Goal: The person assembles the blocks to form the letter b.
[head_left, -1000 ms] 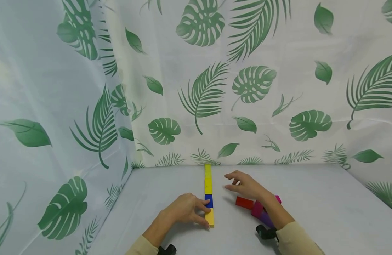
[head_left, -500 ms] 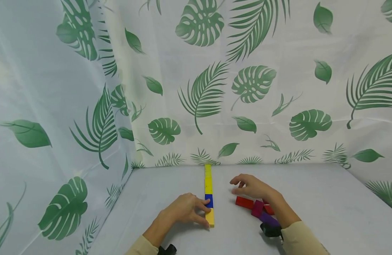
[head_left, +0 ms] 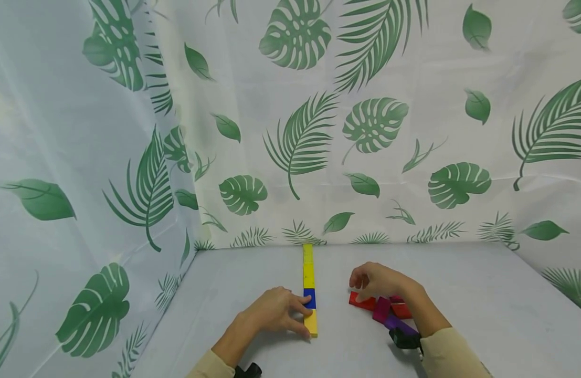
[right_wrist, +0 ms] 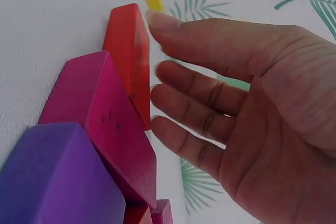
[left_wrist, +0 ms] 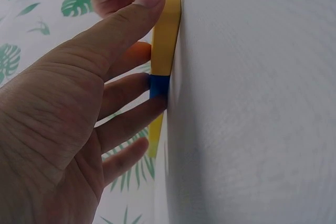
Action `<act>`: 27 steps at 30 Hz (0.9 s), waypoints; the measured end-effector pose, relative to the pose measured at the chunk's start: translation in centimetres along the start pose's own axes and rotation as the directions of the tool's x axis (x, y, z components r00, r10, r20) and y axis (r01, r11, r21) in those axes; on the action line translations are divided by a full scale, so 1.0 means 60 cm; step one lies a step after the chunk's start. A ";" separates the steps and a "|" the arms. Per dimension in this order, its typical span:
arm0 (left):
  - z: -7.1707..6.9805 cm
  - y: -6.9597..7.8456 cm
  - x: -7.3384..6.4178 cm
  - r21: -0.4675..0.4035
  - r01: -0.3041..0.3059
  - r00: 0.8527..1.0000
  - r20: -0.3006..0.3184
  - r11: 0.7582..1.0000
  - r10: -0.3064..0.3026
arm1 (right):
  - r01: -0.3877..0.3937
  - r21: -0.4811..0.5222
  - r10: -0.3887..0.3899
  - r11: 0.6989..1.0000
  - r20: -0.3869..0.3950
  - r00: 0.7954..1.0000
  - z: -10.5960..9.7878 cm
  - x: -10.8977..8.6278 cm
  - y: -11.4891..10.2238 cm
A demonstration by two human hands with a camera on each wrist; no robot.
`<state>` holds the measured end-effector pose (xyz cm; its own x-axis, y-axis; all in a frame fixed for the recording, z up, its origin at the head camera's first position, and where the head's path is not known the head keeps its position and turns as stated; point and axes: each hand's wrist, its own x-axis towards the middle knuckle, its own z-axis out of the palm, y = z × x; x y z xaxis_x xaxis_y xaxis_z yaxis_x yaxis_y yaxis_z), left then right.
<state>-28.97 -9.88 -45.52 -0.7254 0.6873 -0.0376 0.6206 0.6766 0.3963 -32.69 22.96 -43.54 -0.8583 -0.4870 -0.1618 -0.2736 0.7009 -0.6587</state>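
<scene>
A straight row of blocks runs away from me: an orange-yellow block (head_left: 310, 325) nearest, then a blue block (head_left: 309, 298), then yellow blocks (head_left: 308, 274). My left hand (head_left: 276, 311) rests on the row from the left. Its thumb touches the orange-yellow block's near end, and fingertips lie along that block and the blue block (left_wrist: 159, 85). To the right, my right hand (head_left: 382, 281) hovers over a red block (right_wrist: 126, 51), thumb and fingers apart and slightly bent. The thumb tip is close beside the red block; whether it touches, I cannot tell.
Against the red block lie a magenta block (head_left: 381, 310) and a purple block (head_left: 401, 325), with another red block (head_left: 401, 311) partly under the right wrist. A white cloth covers the table (head_left: 252, 268). A leaf-print curtain (head_left: 366, 210) rises behind the row's far end.
My right hand has moved right and toward me, from beside the row to above the red block. The left hand and the row of blocks have stayed in place.
</scene>
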 end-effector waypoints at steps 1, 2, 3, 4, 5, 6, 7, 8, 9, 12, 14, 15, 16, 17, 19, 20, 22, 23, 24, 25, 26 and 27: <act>0.000 0.000 0.000 -0.003 0.002 1.000 0.000 1.000 -0.002 | 0.001 0.001 -0.001 1.000 0.006 1.000 -0.001 -0.001 0.000; 0.000 0.000 0.000 -0.005 0.003 1.000 0.001 1.000 -0.003 | 0.002 -0.001 -0.002 1.000 0.011 1.000 -0.001 -0.001 0.000; 0.000 0.000 0.000 -0.006 0.006 1.000 0.003 1.000 -0.006 | 0.007 -0.001 -0.007 1.000 0.018 1.000 -0.001 -0.002 0.000; 0.001 0.000 0.000 -0.007 0.008 1.000 0.005 1.000 -0.008 | 0.012 0.000 -0.012 1.000 0.024 1.000 -0.001 -0.002 -0.001; 0.001 0.000 0.000 -0.006 0.009 1.000 0.006 1.000 -0.009 | 0.022 0.000 -0.022 1.000 0.031 0.999 -0.002 -0.002 -0.001; 0.001 0.000 0.000 -0.006 0.009 1.000 0.007 1.000 -0.009 | 0.029 -0.001 -0.029 1.000 0.036 0.999 -0.002 -0.003 -0.001; 0.001 0.000 0.000 -0.006 0.010 1.000 0.008 1.000 -0.010 | 0.037 -0.002 -0.037 0.999 0.042 0.998 -0.002 -0.003 -0.001; 0.001 0.000 0.000 -0.006 0.011 1.000 0.009 1.000 -0.011 | 0.044 -0.006 -0.043 0.999 0.047 0.998 -0.003 -0.004 -0.002; 0.001 0.000 0.000 -0.007 0.011 1.000 0.009 1.000 -0.011 | 0.046 -0.007 -0.046 0.999 0.051 0.998 -0.003 -0.004 -0.002; 0.002 -0.001 0.001 -0.006 0.012 1.000 0.007 1.000 -0.012 | 0.032 -0.011 -0.031 0.999 0.052 0.998 -0.002 -0.006 -0.004; 0.002 -0.002 0.001 -0.006 0.013 1.000 0.006 1.000 -0.013 | 0.024 -0.012 -0.023 1.000 0.050 0.998 -0.002 -0.007 -0.005; 0.002 -0.002 0.001 -0.005 0.013 1.000 0.006 1.000 -0.013 | 0.020 -0.011 -0.020 1.000 0.048 0.999 -0.001 -0.007 -0.005; 0.002 -0.002 0.001 -0.004 0.014 1.000 0.006 1.000 -0.014 | 0.021 -0.011 -0.020 1.000 0.046 0.999 -0.001 -0.006 -0.005; 0.002 -0.002 0.001 -0.004 0.014 1.000 0.007 1.000 -0.014 | 0.027 -0.015 -0.026 1.000 0.045 0.999 0.000 -0.006 -0.004; 0.003 -0.002 0.001 -0.006 0.018 1.000 0.009 1.000 -0.018 | 0.029 -0.014 -0.028 0.999 0.042 0.999 0.000 -0.005 -0.003; 0.003 -0.003 0.001 -0.007 0.020 1.000 0.010 1.000 -0.020 | 0.031 -0.013 -0.031 0.999 0.042 0.999 0.000 -0.005 -0.003; 0.004 -0.004 0.002 -0.008 0.023 1.000 0.012 1.000 -0.023 | 0.033 -0.012 -0.033 0.999 0.042 0.999 0.001 -0.005 -0.003; 0.004 -0.004 0.003 -0.010 0.025 1.000 0.012 1.000 -0.024 | 0.032 -0.013 -0.032 0.999 0.041 0.999 0.001 -0.005 -0.003; 0.005 -0.004 0.003 -0.010 0.026 1.000 0.012 1.000 -0.026 | 0.033 -0.011 -0.032 0.999 0.042 0.999 0.001 -0.006 -0.003; 0.005 -0.004 0.003 -0.011 0.025 1.000 0.012 1.000 -0.025 | 0.035 -0.013 -0.034 0.999 0.042 0.999 0.001 -0.005 -0.003; 0.005 -0.004 0.004 -0.012 0.025 1.000 0.011 1.000 -0.025 | 0.037 -0.016 -0.036 0.999 0.043 0.998 0.001 -0.006 -0.004; 0.006 -0.004 0.004 -0.013 0.024 1.000 0.010 1.000 -0.024 | 0.037 -0.018 -0.036 0.999 0.043 0.998 0.002 -0.005 -0.004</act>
<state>-29.19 -9.79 -45.94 -0.7369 0.6736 -0.0565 0.5989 0.6894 0.4074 -32.32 22.90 -43.41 -0.8283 -0.5341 -0.1694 -0.3127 0.6915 -0.6512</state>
